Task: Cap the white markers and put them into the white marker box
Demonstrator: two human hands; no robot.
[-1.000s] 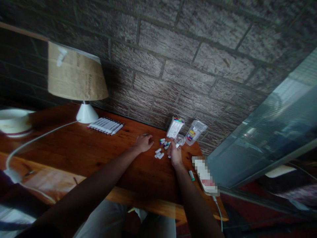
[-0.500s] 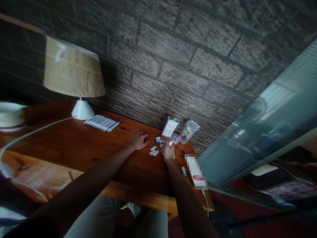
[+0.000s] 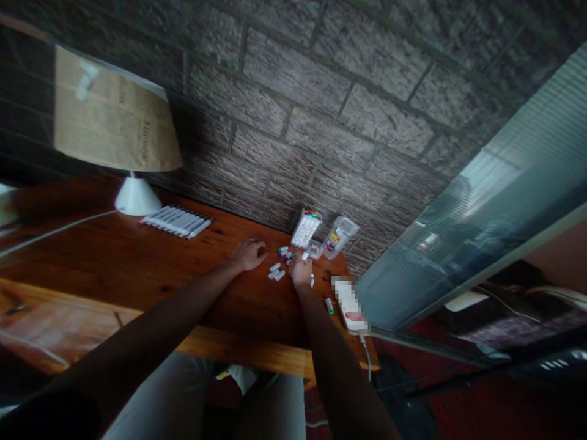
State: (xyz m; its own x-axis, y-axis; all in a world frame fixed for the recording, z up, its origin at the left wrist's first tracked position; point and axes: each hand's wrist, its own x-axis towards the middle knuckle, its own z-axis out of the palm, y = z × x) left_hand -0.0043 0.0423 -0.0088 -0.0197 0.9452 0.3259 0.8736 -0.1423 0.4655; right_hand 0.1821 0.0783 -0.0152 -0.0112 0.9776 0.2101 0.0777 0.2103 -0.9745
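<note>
Small white marker caps (image 3: 276, 274) with coloured ends lie in a loose group on the wooden table. My right hand (image 3: 301, 272) is closed among them, with a white marker cap (image 3: 306, 256) at its fingertips; the other fingers partly hide what is below. To the left of the caps, my left hand (image 3: 249, 254) rests on the table, fingers loosely curved and apart, holding nothing. Just beyond the right hand stand a clear case full of markers (image 3: 306, 228) and a clear plastic case (image 3: 340, 238), with a small clear lid (image 3: 314, 251) in front.
A row of white markers (image 3: 177, 221) lies near the lamp (image 3: 137, 195). A green-ended cap (image 3: 329, 306) sits by a blurred white device (image 3: 351, 305) with a cable at the table's right edge. Behind the table (image 3: 183, 263) rises a brick wall (image 3: 275, 146).
The whole view has shifted, so everything appears slightly further left and higher. Both hands stay in nearly the same places on the table.
</note>
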